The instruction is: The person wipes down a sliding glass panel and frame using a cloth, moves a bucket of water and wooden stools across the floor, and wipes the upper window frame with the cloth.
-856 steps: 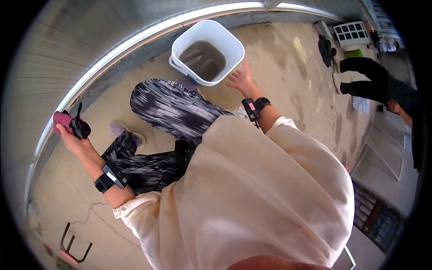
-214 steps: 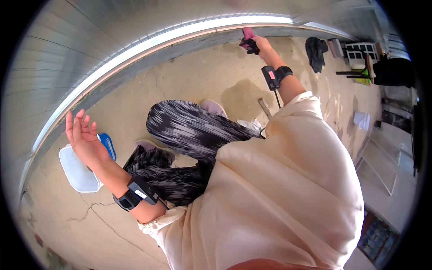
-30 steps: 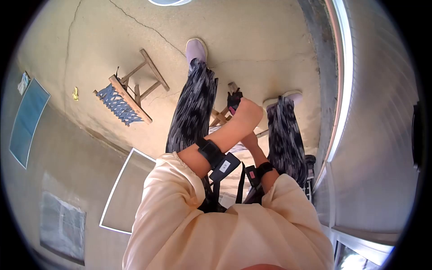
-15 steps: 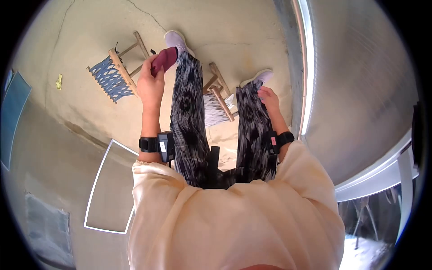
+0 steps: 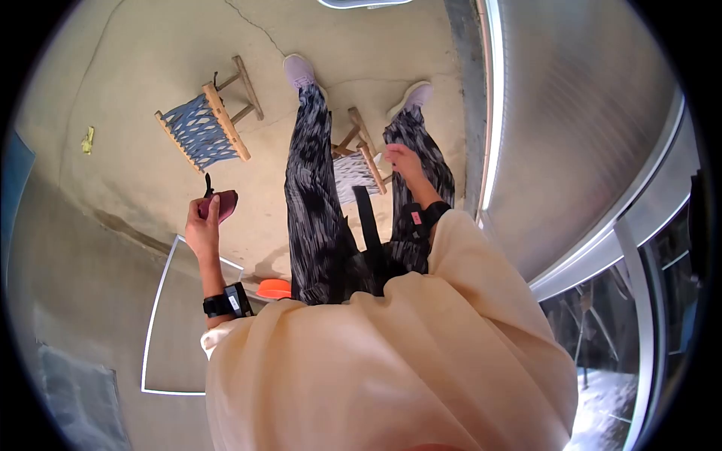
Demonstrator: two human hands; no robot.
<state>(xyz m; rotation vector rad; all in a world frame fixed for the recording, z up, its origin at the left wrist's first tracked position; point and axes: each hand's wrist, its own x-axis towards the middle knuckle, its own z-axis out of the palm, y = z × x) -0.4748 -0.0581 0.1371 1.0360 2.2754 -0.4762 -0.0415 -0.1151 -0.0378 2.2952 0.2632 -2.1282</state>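
Observation:
My left hand (image 5: 203, 227) is closed around a small maroon item (image 5: 224, 206) with a black strap sticking up from it; its exact kind is unclear. It is held out to the left, below a low wooden stool (image 5: 203, 129) with a blue woven strap seat. My right hand (image 5: 404, 161) is in front of my right leg, fingers loosely extended, with nothing visible in it. Near its fingertips is a second wooden stool (image 5: 355, 177) with a pale woven seat, partly hidden between my legs.
An orange bowl-like thing (image 5: 274, 289) shows beside my left hip. A white rectangular frame outline (image 5: 153, 323) is at lower left. A yellowish scrap (image 5: 88, 140) lies on the cracked concrete floor (image 5: 165, 45). A translucent panel (image 5: 579, 135) stands along the right.
My left hand has moved left and back toward my body with the maroon item, away from my left shoe. My right hand has shifted left toward the pale stool. The orange thing came into view.

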